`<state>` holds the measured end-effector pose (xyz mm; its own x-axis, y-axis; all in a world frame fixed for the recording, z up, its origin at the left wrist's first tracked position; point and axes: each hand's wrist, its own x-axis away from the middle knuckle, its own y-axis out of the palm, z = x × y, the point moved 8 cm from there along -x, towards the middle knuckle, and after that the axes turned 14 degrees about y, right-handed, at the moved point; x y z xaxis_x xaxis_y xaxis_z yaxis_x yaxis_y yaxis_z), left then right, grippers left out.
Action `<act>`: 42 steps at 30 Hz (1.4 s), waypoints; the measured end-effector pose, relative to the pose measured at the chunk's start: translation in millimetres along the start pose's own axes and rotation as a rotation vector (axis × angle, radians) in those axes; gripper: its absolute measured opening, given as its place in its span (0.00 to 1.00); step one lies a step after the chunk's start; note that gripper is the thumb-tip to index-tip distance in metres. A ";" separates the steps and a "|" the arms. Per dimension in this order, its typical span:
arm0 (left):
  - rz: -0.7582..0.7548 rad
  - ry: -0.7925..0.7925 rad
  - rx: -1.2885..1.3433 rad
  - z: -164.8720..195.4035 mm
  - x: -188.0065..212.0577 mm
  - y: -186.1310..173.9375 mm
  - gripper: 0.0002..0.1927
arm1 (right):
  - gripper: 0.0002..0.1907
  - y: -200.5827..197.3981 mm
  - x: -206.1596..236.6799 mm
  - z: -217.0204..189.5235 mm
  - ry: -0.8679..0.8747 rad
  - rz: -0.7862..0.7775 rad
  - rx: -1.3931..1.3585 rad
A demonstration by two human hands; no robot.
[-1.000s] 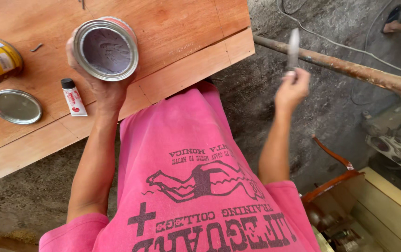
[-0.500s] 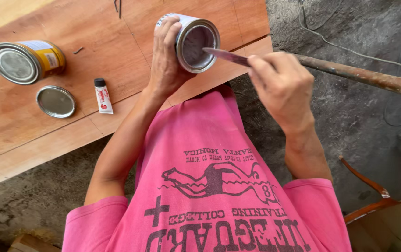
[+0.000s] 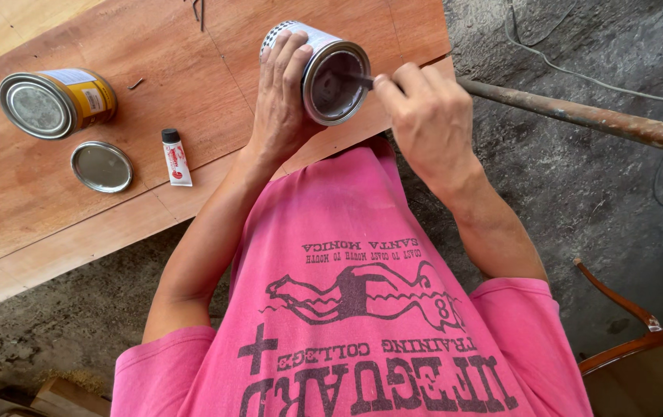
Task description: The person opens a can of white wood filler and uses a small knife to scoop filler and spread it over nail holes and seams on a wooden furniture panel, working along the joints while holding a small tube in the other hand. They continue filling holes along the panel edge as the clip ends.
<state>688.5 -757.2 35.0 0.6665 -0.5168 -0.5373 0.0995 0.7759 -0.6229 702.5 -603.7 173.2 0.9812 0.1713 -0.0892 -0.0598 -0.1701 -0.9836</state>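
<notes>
Tin can (image 3: 330, 73), open-topped and tilted with its mouth toward the camera, sits in the person's left hand (image 3: 281, 96) just above the near edge of the bench (image 3: 192, 69). That hand is wrapped around the can's side, fingers curled over the wall and thumb underneath. The right hand (image 3: 428, 116) is closed in a pinch on a thin flat tool (image 3: 354, 77) (its kind is hard to make out), whose tip reaches into the can's mouth. Inside, the can looks dull grey.

Nearest the camera is the person's pink printed shirt (image 3: 362, 309), filling the lower middle of the view, with both bare forearms rising from it toward the can. To the lower right a curved wooden chair piece (image 3: 617, 309) shows over a rough grey floor (image 3: 563, 201).

Further out on the reddish-brown wooden bench, left of the held can, lie a small white tube with a black cap (image 3: 175, 157), just beside a round metal lid (image 3: 101, 166) lying flat. Beyond those rests a second tin with a yellow label (image 3: 57, 103), on its side. A rusty metal pipe (image 3: 594, 120) runs across the floor at the right.
</notes>
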 end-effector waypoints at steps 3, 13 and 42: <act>-0.021 0.011 -0.006 2.5 -0.9 3.5 0.56 | 0.07 6.2 -0.3 -1.2 0.002 -0.023 -0.045; -0.046 0.052 -0.030 6.0 -2.7 8.5 0.52 | 0.07 28.9 12.2 18.6 0.139 -0.043 -0.285; 0.099 -0.078 0.088 -3.6 -14.9 -22.6 0.57 | 0.12 95.1 53.1 70.0 0.602 -0.399 -1.212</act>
<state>673.6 -768.3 55.0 0.7313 -0.4094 -0.5455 0.0926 0.8520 -0.5153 736.1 -542.8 63.9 0.8399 0.0234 0.5422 0.1278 -0.9795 -0.1557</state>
